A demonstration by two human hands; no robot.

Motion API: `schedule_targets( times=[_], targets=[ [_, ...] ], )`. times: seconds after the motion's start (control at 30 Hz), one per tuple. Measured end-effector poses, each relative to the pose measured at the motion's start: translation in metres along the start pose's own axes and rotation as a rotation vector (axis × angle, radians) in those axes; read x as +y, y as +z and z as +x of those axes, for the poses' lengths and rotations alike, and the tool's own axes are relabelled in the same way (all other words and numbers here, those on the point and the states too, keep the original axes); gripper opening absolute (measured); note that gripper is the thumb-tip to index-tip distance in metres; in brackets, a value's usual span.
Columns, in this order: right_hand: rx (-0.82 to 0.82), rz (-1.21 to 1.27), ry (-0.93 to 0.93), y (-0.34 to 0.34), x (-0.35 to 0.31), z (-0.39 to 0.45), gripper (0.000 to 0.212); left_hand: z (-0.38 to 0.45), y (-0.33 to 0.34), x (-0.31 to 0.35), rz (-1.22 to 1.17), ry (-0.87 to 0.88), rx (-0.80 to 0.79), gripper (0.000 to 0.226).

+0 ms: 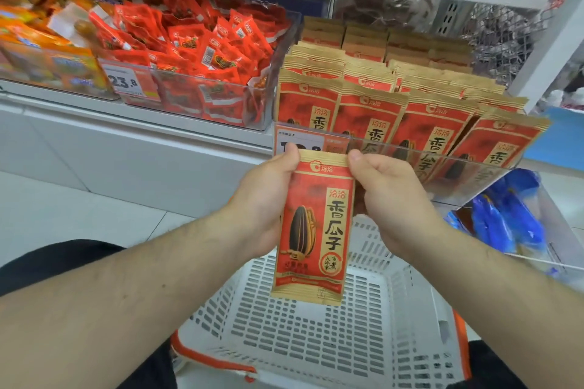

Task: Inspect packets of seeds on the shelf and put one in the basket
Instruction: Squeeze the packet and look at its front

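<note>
Now, shelf (189, 123) packed with upright seed packets (373, 114) | white basket (316, 335) low between the arms | left hand (262, 202) and right hand (392, 196), both grips pinching one red seed packet (316, 230) upright above the basket

Seed packet (313, 227), at centre: brand 洽洽, large characters 香瓜子. Shelf packets (373, 123), at one o'clock, bore the same print. Price tag (126, 82), at ten o'clock, read 23.8.
</note>
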State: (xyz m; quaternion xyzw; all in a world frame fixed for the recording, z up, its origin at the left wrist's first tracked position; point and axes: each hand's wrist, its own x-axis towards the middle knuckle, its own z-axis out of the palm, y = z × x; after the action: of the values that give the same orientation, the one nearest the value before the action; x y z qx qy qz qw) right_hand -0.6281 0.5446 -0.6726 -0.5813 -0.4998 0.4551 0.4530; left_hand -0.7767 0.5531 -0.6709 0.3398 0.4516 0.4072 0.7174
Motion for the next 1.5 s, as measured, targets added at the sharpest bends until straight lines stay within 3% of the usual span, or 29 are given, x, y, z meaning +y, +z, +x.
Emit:
schedule_targets(
  times=[0.67,0.87,1.07,1.2,1.5],
  targets=[
    [-0.230,-0.090,0.106,-0.003,-0.002,-0.014,0.047,0.008,-0.006,0.011,-0.124,-0.105,0.085,0.058],
    [-0.233,-0.112,0.094,-0.001,-0.002,-0.015,0.044,0.010,-0.008,0.011,-0.127,-0.125,0.120,0.055],
    [-0.361,-0.129,0.113,0.000,-0.004,-0.020,0.048,0.011,-0.012,0.018,-0.160,-0.121,0.170,0.055],
    [-0.362,-0.149,0.088,0.000,-0.004,-0.021,0.046,0.009,-0.011,0.019,-0.153,-0.138,0.182,0.055],
    [-0.536,-0.191,0.130,-0.005,-0.005,-0.021,0.036,0.014,-0.016,0.019,-0.173,-0.131,0.226,0.052]
  ],
)
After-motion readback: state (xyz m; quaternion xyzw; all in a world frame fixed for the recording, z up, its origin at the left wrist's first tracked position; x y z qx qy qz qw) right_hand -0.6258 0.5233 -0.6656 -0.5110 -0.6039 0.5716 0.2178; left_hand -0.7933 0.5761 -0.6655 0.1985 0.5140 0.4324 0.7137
